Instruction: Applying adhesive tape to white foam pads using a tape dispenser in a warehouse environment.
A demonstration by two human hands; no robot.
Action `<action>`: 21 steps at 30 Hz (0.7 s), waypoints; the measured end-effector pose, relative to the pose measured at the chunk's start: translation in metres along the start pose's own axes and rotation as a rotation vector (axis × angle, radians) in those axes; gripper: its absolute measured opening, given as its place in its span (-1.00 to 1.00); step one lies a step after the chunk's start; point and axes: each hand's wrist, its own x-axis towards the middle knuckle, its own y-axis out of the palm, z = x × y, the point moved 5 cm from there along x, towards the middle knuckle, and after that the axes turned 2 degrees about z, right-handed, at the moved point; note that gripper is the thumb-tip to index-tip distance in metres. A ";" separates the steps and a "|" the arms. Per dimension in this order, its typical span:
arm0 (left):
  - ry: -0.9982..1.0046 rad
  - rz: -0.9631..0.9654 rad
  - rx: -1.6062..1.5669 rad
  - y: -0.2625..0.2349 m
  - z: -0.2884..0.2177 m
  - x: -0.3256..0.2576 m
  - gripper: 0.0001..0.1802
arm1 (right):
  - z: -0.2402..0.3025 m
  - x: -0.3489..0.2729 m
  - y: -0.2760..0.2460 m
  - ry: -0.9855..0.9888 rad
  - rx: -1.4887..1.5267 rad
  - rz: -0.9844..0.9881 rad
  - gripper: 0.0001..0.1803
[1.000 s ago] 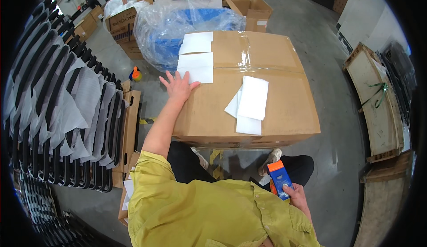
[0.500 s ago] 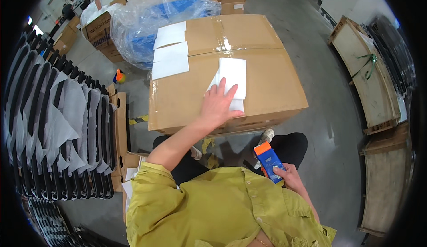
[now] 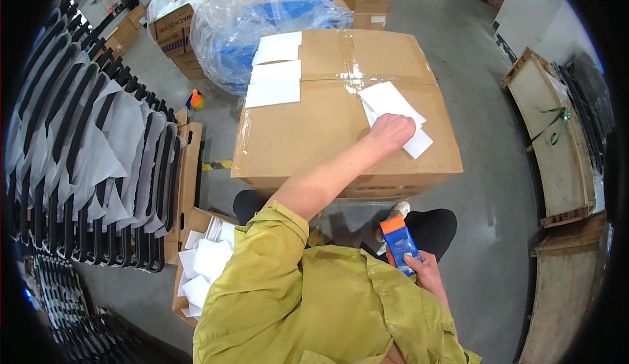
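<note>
My left hand [image 3: 393,131] reaches across the top of a large taped cardboard box [image 3: 308,138]. Its fingers are curled closed on a few overlapping white paper sheets [image 3: 388,98], which fan out tilted near the box's right side; the fingertips are partly hidden. Low in front of my body, my right hand [image 3: 427,272] is wrapped around a blue-and-orange handheld tool [image 3: 398,243], shaped like a label gun, its orange end pointing away from me. More white sheets [image 3: 274,83] lie in a column along the box's far left part.
At my left stand an open carton of white sheets [image 3: 211,259] and a row of black frames [image 3: 98,167] with white wrapping. Plastic-wrapped blue material [image 3: 275,17] sits behind the box. Wooden crates [image 3: 557,148] line the right. An orange bottle [image 3: 196,100] stands on the floor.
My left hand has moved to the right and its spread fingers have curled in. The sheets under it have shifted right and turned aslant. My right hand keeps its hold on the tool.
</note>
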 end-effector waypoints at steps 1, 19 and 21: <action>0.015 -0.013 0.025 -0.005 -0.002 -0.003 -0.84 | 0.000 -0.001 -0.001 0.001 -0.010 0.007 -0.68; -0.185 -0.164 0.011 -0.029 0.031 -0.147 -0.80 | 0.057 -0.008 0.006 -0.264 -0.196 0.133 -0.48; -0.161 -0.180 0.023 -0.022 0.028 -0.132 -0.82 | 0.053 -0.005 0.008 -0.271 -0.184 0.130 -0.46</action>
